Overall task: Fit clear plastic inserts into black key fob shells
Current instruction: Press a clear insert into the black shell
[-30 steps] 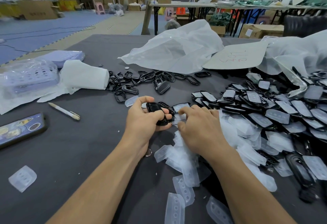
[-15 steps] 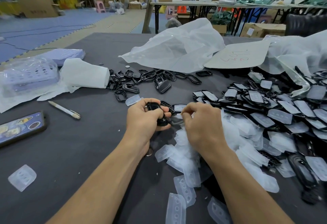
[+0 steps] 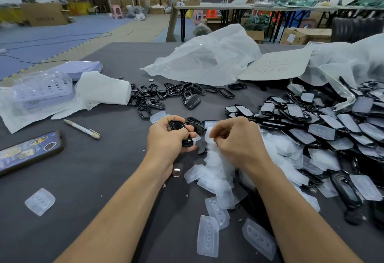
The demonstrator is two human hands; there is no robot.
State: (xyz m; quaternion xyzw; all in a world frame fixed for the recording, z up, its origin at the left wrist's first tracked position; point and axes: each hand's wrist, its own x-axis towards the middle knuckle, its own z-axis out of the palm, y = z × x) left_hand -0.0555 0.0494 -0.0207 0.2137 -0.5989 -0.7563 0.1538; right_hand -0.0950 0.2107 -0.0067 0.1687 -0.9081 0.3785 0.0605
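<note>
My left hand (image 3: 166, 138) grips a black key fob shell (image 3: 176, 126), fingers curled round it above the grey table (image 3: 93, 179). Just to its right, my right hand (image 3: 239, 140) pinches a clear plastic insert (image 3: 209, 138) at the top of a loose pile of clear inserts (image 3: 216, 179). The two hands are a few centimetres apart. Empty black shells (image 3: 158, 96) lie scattered behind my left hand. A large heap of black shells with inserts fitted (image 3: 322, 129) spreads across the right side.
A phone (image 3: 29, 150) and a pen (image 3: 82, 129) lie at the left, with a single insert (image 3: 40, 201) nearer me. White wrapping and a lilac tray (image 3: 41, 94) sit at the far left. Plastic bags (image 3: 207, 59) and a cardboard sheet (image 3: 276, 65) lie behind. A small round disc (image 3: 176, 172) rests by my left wrist.
My right hand has risen from the insert pile, pinching an insert, and drawn slightly away from my left hand. My left hand keeps hold of the black shell and has barely moved.
</note>
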